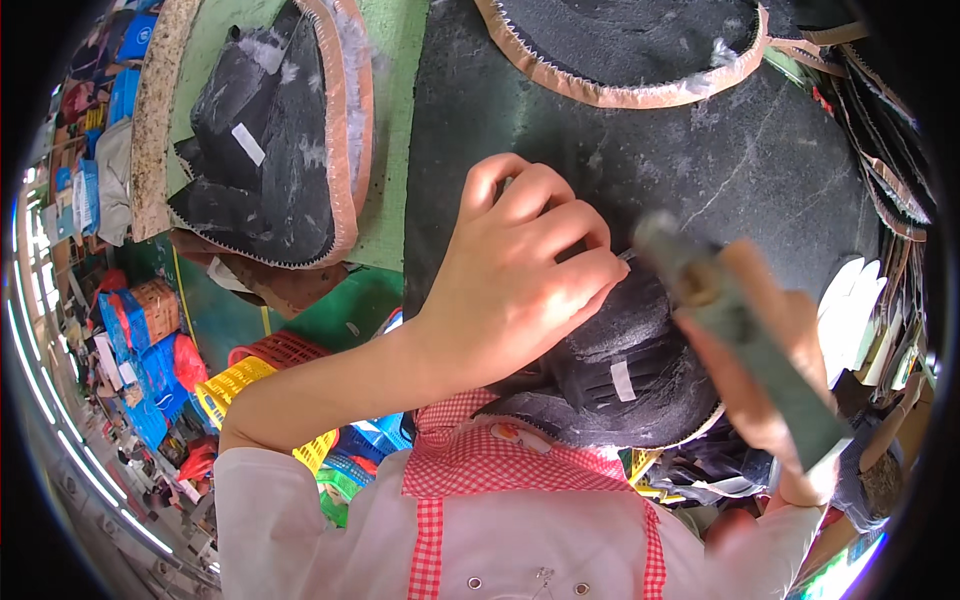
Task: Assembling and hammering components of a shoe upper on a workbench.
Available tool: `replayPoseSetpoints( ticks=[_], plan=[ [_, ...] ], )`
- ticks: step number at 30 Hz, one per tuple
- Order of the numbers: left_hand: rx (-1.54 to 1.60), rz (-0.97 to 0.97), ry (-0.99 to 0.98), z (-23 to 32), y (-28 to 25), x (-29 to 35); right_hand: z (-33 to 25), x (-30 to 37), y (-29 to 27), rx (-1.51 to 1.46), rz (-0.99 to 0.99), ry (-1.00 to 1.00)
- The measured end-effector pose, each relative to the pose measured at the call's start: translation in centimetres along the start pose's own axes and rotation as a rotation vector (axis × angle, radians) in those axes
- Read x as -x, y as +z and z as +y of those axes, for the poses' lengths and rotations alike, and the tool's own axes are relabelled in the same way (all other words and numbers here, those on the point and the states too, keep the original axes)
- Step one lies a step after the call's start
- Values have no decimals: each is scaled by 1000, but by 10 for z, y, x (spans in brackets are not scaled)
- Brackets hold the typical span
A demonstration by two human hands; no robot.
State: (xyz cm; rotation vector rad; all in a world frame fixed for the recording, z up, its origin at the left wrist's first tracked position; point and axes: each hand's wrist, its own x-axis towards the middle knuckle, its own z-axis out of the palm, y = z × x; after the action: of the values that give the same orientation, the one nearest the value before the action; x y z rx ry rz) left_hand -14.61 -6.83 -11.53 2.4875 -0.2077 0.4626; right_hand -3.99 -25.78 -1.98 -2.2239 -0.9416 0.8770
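Note:
My left hand is closed, its fingers curled and bunched against the top of a black leather-like piece with a small white label. The fingers cover the spot where they meet it, at the edge of the dark work slab. My right hand grips a hammer over the right side of the same piece. The hammer has a long grey metal head, and the wooden handle end shows in its eye. Hand and hammer are smeared by motion. The lower part of the black piece hangs toward my checked apron.
Another black piece with a tan, stitched edge lies at left on a green board. A similar one rests on the slab's far side. Stacked pieces crowd the right. Baskets stand at lower left.

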Motion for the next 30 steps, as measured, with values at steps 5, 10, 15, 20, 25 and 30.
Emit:
replayPoseSetpoints(
  ticks=[5, 10, 15, 20, 25, 30],
  plan=[
    [17, -21, -156, -5, -14, 6, 20, -5, 11, 90, -67, -201],
    [-44, -4, -46, 7, -7, 13, 7, -8, 0, 90, 57, -205],
    [-17, -39, -129, 2, -20, 9, 11, -4, 6, 166, -201, -153],
    [32, -34, -95, 2, -15, 19, 13, -8, 3, 28, -14, -374],
    [-61, -20, 39, 5, -13, 23, 4, -12, 2, -60, -227, -159],
    [-29, -37, 77, 0, -14, 21, -11, -17, 0, 112, -65, -264]
  ],
)
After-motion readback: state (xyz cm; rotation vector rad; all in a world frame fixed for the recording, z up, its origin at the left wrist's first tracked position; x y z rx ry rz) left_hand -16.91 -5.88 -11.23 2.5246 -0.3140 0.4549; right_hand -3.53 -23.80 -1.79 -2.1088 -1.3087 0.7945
